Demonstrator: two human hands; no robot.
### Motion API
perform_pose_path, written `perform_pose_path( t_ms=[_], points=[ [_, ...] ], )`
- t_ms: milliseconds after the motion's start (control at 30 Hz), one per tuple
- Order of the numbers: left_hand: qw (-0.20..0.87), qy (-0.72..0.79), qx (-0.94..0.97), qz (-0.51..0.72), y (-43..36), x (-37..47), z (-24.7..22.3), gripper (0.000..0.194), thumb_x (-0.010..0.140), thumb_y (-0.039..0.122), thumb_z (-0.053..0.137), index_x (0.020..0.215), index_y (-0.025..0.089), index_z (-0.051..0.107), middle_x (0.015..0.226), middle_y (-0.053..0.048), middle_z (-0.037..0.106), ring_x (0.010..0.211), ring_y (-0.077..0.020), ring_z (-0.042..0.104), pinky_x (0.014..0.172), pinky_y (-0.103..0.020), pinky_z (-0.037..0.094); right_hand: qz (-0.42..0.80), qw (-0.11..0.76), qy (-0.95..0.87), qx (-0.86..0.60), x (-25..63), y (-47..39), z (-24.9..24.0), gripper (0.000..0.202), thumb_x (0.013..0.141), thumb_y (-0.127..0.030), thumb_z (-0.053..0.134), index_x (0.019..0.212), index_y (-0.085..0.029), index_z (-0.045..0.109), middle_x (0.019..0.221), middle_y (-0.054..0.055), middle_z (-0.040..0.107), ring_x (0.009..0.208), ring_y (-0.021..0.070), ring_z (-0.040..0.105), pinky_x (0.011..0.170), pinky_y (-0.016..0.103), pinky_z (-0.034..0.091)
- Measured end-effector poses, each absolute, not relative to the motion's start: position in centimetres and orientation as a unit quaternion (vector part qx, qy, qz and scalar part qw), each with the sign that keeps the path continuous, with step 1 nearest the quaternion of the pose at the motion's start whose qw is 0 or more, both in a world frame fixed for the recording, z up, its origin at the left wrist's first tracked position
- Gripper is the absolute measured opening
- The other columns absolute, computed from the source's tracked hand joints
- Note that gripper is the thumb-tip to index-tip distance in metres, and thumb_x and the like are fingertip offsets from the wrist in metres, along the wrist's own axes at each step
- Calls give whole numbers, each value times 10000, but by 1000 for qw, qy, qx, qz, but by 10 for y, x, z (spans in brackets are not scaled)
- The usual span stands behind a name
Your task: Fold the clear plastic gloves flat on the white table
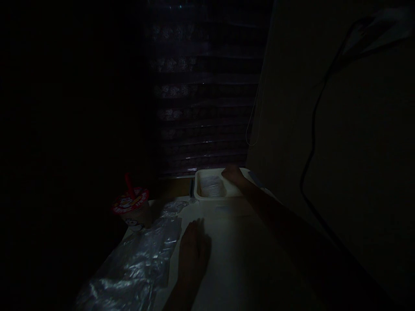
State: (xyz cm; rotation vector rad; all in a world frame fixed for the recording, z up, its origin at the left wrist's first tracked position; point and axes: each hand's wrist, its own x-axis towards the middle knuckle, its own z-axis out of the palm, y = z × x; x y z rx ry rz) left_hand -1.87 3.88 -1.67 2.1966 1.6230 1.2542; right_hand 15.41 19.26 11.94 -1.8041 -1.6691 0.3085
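My left hand [194,246] lies over the pale tabletop [227,242] with its fingers stretched forward, holding nothing that shows. Farther off, my right hand [232,173] is at the back of a white plastic tray [220,199]. Its fingers are curled inward, and the dark hides what, if anything, is in them. In the left part of that tray sits a stack of clear plastic pieces [212,186], perhaps small bags. Beside my left hand, a heap of shiny clear plastic bags [139,255] spreads along the table's left side.
A drink cup [132,207] with a red patterned lid and red straw stands at the left edge. Dark window blinds [210,99] hang behind the tray. A black cable [313,129] runs down the right wall. The scene is very dim.
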Motion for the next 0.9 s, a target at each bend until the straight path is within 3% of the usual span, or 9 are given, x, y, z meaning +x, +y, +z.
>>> perform_pose_path(
  t_ms=[200,333,433,600,733,900],
  points=[
    [16,526,747,406,40,-22,-16,398,755,252,406,1143,172,447,1169,-105,480,1095,-251,410,889,-430,358,35,422,-672,-608,142,151,121,244,711,-150,402,869,-155,588,894,54,600,797,142,542,711,232,392],
    [-39,530,761,373,39,-26,-12,363,748,210,405,1098,153,485,1104,-106,531,1033,-245,460,854,-440,378,-67,492,-769,-402,135,104,98,232,718,-123,369,820,-157,574,764,45,581,722,132,539,675,232,415],
    [-52,526,771,356,35,-26,-7,306,743,187,410,1020,155,537,1004,-90,585,936,-219,515,824,-407,400,-85,465,-802,-365,136,76,61,228,708,-105,381,831,-165,562,728,41,576,677,132,536,630,236,426],
    [-63,574,771,270,24,-22,11,271,762,196,392,971,141,556,941,-85,600,864,-181,537,790,-312,411,-18,412,-802,-433,137,53,4,259,701,-78,354,798,-181,570,720,39,594,670,133,551,615,238,438],
    [-75,658,733,155,23,-44,42,309,743,139,383,1015,107,525,1046,-116,553,968,-192,496,836,-286,360,24,386,-795,-468,137,49,-8,269,701,-80,353,797,-179,584,758,43,607,701,135,560,645,243,436],
    [-53,752,652,82,18,-96,65,272,722,66,334,869,36,560,874,-190,598,803,-240,574,667,-316,408,27,357,-806,-472,139,52,-7,256,707,-96,374,813,-182,590,767,36,609,716,137,552,671,240,416]
  ],
)
